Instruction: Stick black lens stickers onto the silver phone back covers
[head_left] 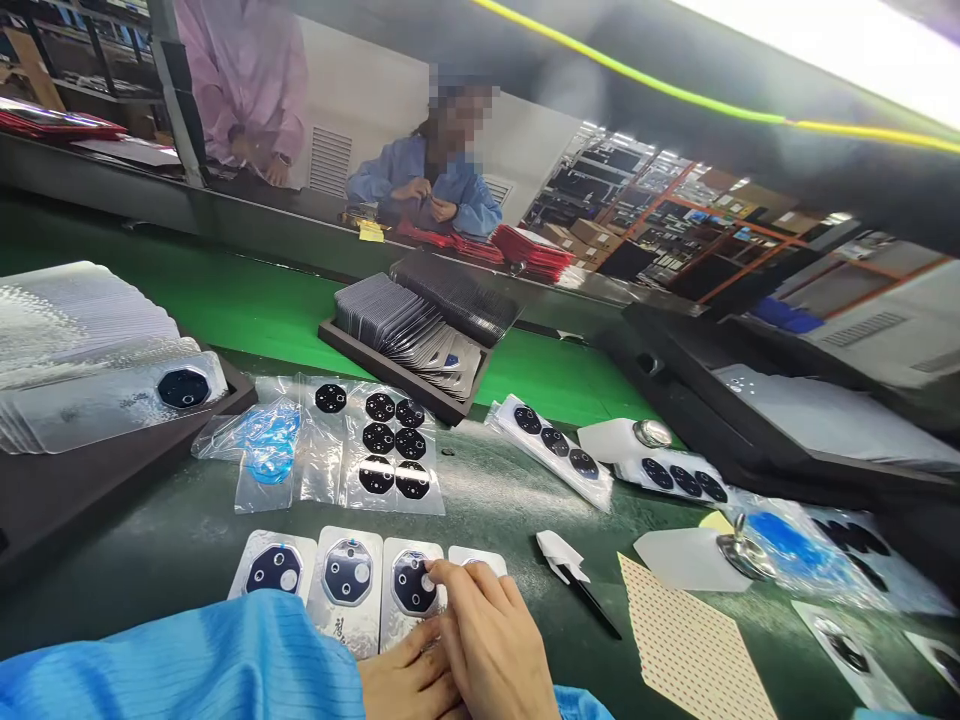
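Four silvery cards lie in a row at the near edge, each visible one bearing a dark octagonal piece with round holes. My right hand (495, 640) reaches over the third card (401, 632), its index fingertip on the edge of the dark octagon (412, 590). Under and left of it, my left hand (412, 680) rests palm down on the lower part of the same card, fingers extended. The second card (349, 590) and the leftmost card (274, 568) lie beside it. The fourth card (478, 560) is partly covered by my right hand.
Behind are a plastic sheet of dark discs (394, 440), a blue film piece (270, 445) and a black tray (405, 375) of stacked cards. A black tool (592, 600), dotted sheet (694, 640) and metal-capped bottle (697, 560) lie right. Two people work beyond.
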